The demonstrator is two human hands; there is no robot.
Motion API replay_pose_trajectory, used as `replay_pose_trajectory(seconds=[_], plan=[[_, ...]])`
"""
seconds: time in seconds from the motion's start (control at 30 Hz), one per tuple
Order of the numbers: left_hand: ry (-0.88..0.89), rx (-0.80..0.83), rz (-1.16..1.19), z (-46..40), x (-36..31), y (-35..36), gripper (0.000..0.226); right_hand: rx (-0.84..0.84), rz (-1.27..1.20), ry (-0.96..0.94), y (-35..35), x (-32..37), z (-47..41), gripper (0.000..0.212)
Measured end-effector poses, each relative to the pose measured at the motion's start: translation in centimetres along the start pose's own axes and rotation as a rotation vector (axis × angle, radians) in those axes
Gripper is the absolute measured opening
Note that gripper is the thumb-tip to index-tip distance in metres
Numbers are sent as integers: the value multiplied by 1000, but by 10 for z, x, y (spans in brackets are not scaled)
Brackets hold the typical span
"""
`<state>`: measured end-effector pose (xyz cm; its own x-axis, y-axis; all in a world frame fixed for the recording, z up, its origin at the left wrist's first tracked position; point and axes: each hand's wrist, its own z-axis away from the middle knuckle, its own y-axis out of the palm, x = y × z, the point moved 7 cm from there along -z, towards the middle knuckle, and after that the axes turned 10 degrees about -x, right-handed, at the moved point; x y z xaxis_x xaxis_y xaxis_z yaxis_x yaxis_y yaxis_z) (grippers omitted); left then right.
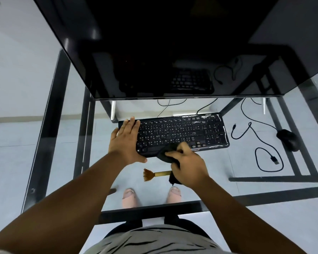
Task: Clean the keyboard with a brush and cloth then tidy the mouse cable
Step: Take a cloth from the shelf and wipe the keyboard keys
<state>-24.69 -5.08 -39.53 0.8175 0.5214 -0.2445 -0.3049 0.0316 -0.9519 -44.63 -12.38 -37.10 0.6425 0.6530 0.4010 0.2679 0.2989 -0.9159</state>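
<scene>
A black keyboard (182,131) lies on a glass desk (218,176). My left hand (126,142) lies flat over its left end, thumb under the front edge, holding it in place. My right hand (186,165) grips a black cloth (166,153) pressed on the keyboard's front edge near the space bar. A brush (154,174) with brown bristles and a brass-coloured handle lies on the glass just in front of the keyboard, its handle end hidden under my right hand. A black mouse (288,139) sits at the right, its cable (261,132) sprawled in loose loops.
A large dark monitor (163,48) looms over the back of the desk, close above the keyboard. A loose USB plug (274,159) ends one cable loop at the right. Black frame bars (151,211) run under the glass. My feet show through the glass below.
</scene>
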Motion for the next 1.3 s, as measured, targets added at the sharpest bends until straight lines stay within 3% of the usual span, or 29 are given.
replay_pose_trajectory(seconds=[0.17, 0.43, 0.53, 0.7, 0.87, 1.07, 1.13, 1.2, 1.3], plan=[[-33, 35, -51, -2, 12, -7, 144, -137, -50, 171, -6, -27, 7, 32], [-10, 35, -49, -3, 15, -14, 145, 7, -41, -133, 17, 44, -15, 32], [-1, 49, -48, -1, 17, -14, 145, -33, -13, -107, 12, 22, -13, 28], [-1, 41, -31, -1, 16, -14, 145, -215, -71, 116, 0, -18, -1, 34], [-21, 56, -44, -2, 17, -10, 144, -209, -75, 1, -1, -10, 2, 34], [-53, 41, -27, -4, 9, -7, 136, -515, -281, 414, -28, -76, 20, 30], [-72, -35, 25, -3, 6, -8, 124, -562, -350, 481, -31, -89, 24, 31], [-56, -221, 108, 1, -2, -17, 94, -596, -422, 523, -34, -97, 27, 33], [153, -428, 223, 16, -34, -25, 42, -620, -415, 524, -38, -102, 27, 33]])
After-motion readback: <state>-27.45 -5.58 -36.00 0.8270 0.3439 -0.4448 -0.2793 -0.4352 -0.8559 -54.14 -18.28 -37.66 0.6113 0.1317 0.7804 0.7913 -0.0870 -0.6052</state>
